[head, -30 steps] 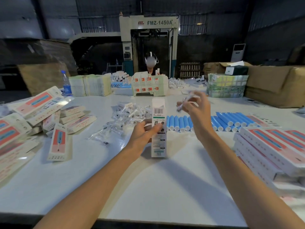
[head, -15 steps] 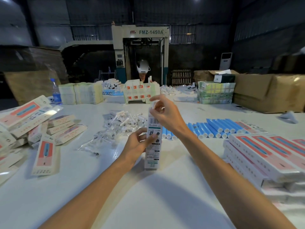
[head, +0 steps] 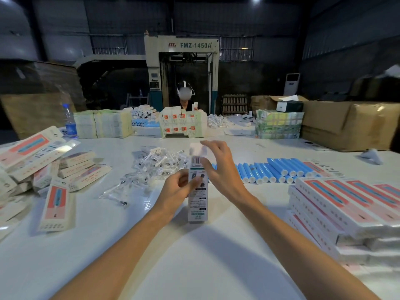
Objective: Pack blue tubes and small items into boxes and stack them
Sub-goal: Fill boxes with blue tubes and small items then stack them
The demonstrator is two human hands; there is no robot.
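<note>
Two bare arms reach in from the bottom of the frame over a white table (head: 194,267). In the middle of the frame a tall box (head: 198,198) stands up on its end on the table. The left hand (head: 177,191) grips the box around its middle, with the fingers curled behind it and the thumb on the front. The right hand (head: 220,169) is at the top of the box. Its bent fingers and thumb hold the white top flap (head: 197,149), which looks blurry.

At the lower right, long red and white boxes (head: 346,206) lie flat in a neat stack. At the left, one flat box (head: 56,204) lies by itself, and more boxes (head: 32,154) sit in a messy heap past it.

Just behind the hands, left of the middle, is a pile of small clear bags (head: 158,163) with little parts inside. To the right of them, blue tubes (head: 270,172) lie side by side in a row.

Along the far edge of the table stand a water bottle (head: 69,123), packs of flat card sheets (head: 104,124) and a green wrapped bundle (head: 279,124). Big brown cartons (head: 350,124) sit at the far right. A person (head: 185,95) works on the other side of the table, in front of a big machine (head: 181,59) marked FMZ-1450A.
</note>
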